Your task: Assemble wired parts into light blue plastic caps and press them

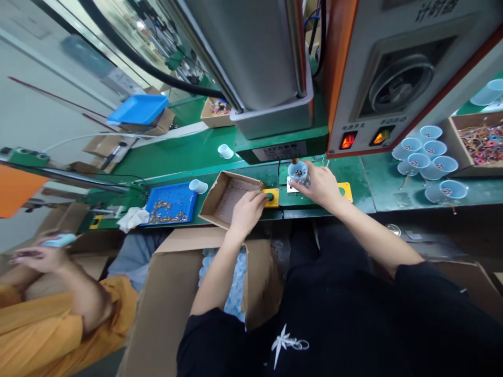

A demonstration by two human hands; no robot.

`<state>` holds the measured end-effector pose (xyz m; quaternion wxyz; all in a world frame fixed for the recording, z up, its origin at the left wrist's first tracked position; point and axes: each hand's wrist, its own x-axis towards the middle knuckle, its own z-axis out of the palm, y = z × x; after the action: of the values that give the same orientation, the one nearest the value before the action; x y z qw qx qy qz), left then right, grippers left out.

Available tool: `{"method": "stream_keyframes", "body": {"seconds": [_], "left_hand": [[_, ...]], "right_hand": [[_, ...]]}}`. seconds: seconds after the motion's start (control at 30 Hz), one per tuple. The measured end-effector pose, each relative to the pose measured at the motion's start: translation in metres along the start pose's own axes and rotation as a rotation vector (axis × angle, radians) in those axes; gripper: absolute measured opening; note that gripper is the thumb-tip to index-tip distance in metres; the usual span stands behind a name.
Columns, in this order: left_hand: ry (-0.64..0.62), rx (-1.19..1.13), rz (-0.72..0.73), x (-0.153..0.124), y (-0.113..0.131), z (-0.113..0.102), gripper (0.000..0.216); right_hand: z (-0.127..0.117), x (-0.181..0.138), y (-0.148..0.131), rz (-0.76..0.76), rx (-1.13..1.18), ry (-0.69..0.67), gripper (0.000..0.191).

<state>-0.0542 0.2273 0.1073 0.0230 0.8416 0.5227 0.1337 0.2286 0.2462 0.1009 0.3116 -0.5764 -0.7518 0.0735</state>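
Note:
My left hand (pixel 248 208) rests with curled fingers on the yellow button box (pixel 272 197), touching its green button. My right hand (pixel 323 186) grips a small pale blue cup-shaped part (pixel 297 172) and holds it under the press head, over a white fixture (pixel 291 185). A second yellow button box (pixel 346 190) shows just past my right wrist. The grey press column (pixel 271 68) rises above the part.
An open shallow cardboard box (pixel 228 199) sits left of my left hand, beside a blue tray of small parts (pixel 170 204). Several pale blue cups (pixel 426 157) stand at the right. A control box with lit switches (pixel 365 137) stands behind them. A co-worker's arm (pixel 58 272) is at the left. A carton of parts (pixel 236 283) is on my lap.

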Motion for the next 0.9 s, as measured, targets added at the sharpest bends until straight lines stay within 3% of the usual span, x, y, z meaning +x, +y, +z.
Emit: {"method": "stream_keyframes", "body": {"seconds": [0.13,0.27,0.37,0.5,0.63,0.9], "left_hand": [[0.028,0.074,0.050,-0.001,0.011,0.014,0.026],[0.111,0.105,0.118,-0.006,0.008,0.020,0.027],[0.153,0.116,0.150,-0.006,0.010,0.022,0.029],[0.169,0.135,0.120,-0.003,0.018,0.029,0.029],[0.264,0.080,0.076,-0.001,0.019,0.040,0.029],[0.419,-0.098,-0.052,0.022,0.021,0.049,0.029]], "right_hand": [[-0.008,-0.031,0.021,-0.076,-0.041,0.090,0.063],[-0.016,-0.079,0.065,-0.050,0.019,0.336,0.025],[-0.010,-0.103,0.084,-0.067,0.045,0.372,0.009],[0.004,-0.109,0.079,-0.086,-0.038,0.430,0.008],[0.014,-0.108,0.078,-0.111,-0.009,0.484,0.004],[0.019,-0.114,0.087,-0.161,0.015,0.544,0.009]]}}
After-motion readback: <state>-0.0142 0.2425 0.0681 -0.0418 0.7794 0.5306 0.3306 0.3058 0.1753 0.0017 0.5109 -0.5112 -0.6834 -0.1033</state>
